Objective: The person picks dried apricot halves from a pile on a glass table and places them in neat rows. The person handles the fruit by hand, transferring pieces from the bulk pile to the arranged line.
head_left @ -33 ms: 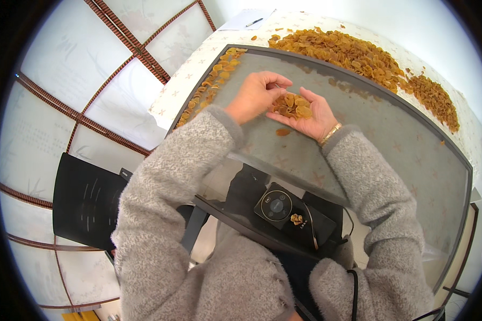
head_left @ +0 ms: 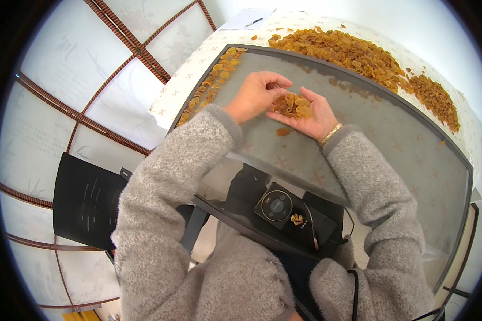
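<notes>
My right hand (head_left: 317,119) is turned palm up, its fingers curved round a small heap of thin amber-brown dried slices (head_left: 293,106). Above the heap's left side, my left hand (head_left: 255,95) has thumb and fingers closed in a pinch. What sits between those fingertips, if anything, is too small to name. Under both hands lies a grey glass-like panel with a dark frame (head_left: 352,73). One loose slice (head_left: 283,131) rests on it just below my right hand. Along the panel's left edge several slices (head_left: 215,78) are laid out in rows.
Beyond the frame a large pile of slices (head_left: 340,49) spreads on the patterned tablecloth (head_left: 190,69), with a pile of smaller pieces (head_left: 435,97) to its right. Paper and a pen (head_left: 254,22) lie at the back. A black device (head_left: 276,203) and cables sit near my body.
</notes>
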`<act>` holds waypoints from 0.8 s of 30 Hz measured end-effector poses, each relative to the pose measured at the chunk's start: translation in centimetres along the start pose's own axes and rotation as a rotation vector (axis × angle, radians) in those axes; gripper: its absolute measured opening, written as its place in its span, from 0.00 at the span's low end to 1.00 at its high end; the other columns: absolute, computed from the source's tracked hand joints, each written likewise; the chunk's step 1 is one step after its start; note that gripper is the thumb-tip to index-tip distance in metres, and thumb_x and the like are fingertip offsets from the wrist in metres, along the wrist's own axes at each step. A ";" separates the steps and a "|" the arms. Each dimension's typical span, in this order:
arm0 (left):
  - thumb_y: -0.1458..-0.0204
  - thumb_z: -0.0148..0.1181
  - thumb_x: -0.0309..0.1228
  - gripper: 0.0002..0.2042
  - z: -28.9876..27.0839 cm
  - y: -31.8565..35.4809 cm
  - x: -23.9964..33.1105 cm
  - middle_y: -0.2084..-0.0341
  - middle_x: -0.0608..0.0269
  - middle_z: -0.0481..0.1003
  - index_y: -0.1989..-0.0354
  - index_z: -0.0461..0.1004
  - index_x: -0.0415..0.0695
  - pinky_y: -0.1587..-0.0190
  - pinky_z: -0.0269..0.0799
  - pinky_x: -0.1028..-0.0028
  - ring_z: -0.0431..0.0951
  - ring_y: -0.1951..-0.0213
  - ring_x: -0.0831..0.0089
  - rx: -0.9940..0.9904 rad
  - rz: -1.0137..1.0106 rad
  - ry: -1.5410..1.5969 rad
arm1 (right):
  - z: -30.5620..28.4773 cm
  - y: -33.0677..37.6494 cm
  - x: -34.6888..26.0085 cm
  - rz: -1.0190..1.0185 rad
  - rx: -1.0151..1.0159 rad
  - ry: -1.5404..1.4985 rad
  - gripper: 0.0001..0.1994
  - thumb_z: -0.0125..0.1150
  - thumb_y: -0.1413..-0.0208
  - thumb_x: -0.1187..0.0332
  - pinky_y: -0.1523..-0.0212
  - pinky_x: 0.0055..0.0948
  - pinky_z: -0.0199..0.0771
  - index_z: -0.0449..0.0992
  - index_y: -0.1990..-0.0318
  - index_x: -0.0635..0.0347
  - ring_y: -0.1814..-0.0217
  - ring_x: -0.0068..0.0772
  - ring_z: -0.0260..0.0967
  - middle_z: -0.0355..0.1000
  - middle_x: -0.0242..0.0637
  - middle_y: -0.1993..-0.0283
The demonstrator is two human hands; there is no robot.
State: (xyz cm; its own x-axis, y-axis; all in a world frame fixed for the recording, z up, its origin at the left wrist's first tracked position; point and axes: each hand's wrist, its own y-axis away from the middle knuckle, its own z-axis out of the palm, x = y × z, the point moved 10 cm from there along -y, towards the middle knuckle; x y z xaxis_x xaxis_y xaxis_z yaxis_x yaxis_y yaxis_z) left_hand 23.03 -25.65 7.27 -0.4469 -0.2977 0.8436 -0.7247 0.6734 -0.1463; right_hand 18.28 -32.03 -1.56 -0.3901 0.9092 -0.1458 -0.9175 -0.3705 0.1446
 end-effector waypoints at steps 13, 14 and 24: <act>0.53 0.65 0.25 0.04 0.2 0.6 5.2 0.68 0.59 0.76 0.68 0.80 0.43 0.61 0.73 0.62 0.77 0.63 0.59 -0.040 0.483 -0.483 | 0.3 0.1 0.0 -0.017 -0.007 0.077 0.31 0.30 0.28 0.50 0.29 0.62 0.55 0.54 0.35 0.75 0.31 0.62 0.55 0.58 0.61 0.35; 0.52 0.64 0.24 0.04 -0.3 0.7 5.1 0.68 0.60 0.75 0.67 0.80 0.42 0.61 0.73 0.65 0.77 0.63 0.61 -0.051 0.451 -0.477 | 0.3 0.2 0.1 -0.013 0.002 0.070 0.32 0.30 0.28 0.50 0.29 0.61 0.55 0.54 0.35 0.75 0.31 0.63 0.55 0.58 0.61 0.36; 0.52 0.65 0.25 0.06 2.0 3.6 5.9 0.65 0.62 0.76 0.65 0.80 0.44 0.59 0.73 0.66 0.77 0.62 0.63 -0.115 0.574 -0.489 | -0.2 -0.1 0.2 0.050 -0.083 0.073 0.30 0.33 0.29 0.49 0.35 0.53 0.65 0.59 0.38 0.72 0.37 0.55 0.63 0.63 0.56 0.40</act>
State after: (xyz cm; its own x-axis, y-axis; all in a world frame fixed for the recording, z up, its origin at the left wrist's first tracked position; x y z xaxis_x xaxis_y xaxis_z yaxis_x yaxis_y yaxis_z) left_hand 16.77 -26.30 10.66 -0.9378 -0.1279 0.3228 -0.2618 0.8710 -0.4156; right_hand 18.27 -31.86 -1.77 -0.4370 0.8742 -0.2118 -0.8990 -0.4318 0.0728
